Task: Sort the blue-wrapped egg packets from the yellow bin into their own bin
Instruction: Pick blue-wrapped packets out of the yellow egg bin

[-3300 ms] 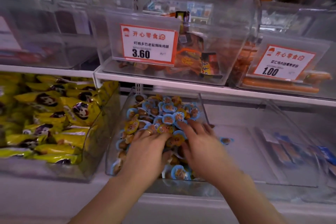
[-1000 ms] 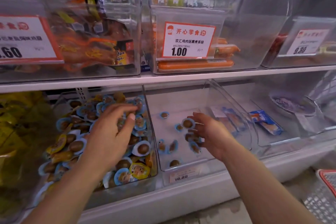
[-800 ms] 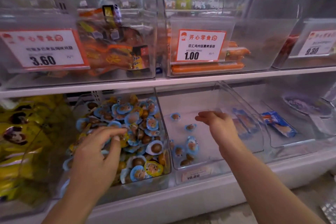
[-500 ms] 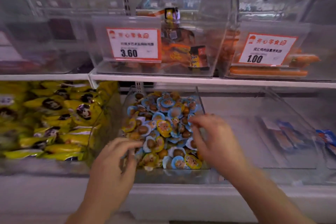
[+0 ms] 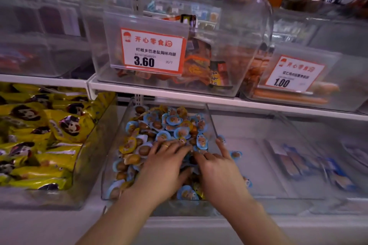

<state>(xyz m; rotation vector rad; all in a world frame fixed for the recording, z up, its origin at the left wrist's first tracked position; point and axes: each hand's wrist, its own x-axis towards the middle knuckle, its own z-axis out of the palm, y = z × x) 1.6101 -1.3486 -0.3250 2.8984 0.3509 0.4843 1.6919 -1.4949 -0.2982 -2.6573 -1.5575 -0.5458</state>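
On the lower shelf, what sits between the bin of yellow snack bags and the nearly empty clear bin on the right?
In the head view, the mixed egg-packet bin sits between the yellow snack bags and the nearly empty clear bin; both the left hand and right hand are in it.

White shop shelves (image 5: 199,96), clear bins (image 5: 249,49), price tags (image 5: 152,50).

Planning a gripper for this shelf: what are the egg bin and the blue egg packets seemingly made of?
Egg bin: clear, glossy rigid plastic; its contents show through the walls. Blue egg packets: apparently plastic blisters with printed film lids; brown eggs show through some.
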